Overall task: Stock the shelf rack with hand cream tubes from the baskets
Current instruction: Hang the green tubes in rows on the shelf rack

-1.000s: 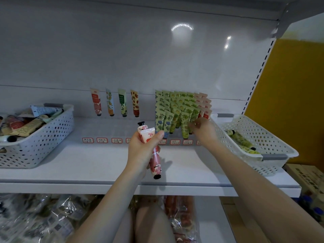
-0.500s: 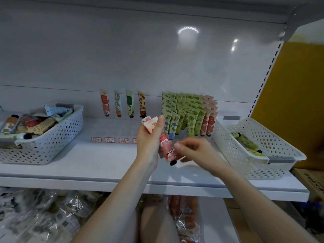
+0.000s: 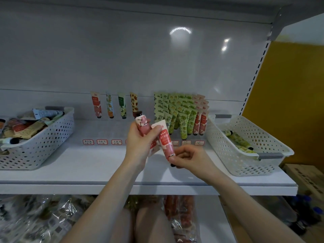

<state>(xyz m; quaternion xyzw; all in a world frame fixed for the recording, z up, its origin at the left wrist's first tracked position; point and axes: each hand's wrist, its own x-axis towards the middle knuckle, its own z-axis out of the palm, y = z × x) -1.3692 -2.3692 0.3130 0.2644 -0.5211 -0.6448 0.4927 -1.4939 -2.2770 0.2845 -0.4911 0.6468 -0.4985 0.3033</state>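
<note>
A white shelf (image 3: 84, 172) carries a white perforated basket at each end. The left basket (image 3: 43, 144) is heaped with mixed tubes (image 3: 26, 127); the right basket (image 3: 233, 160) holds a few loose green tubes (image 3: 240, 141) lying flat. Between them, at the back, stands a rack (image 3: 112, 132): four single tubes (image 3: 110, 106) upright in its left part, then packed green rows (image 3: 177, 111) and, at its right end, pink tubes (image 3: 201, 120). Small red-edged labels (image 3: 102, 142) line the rack's front
</note>
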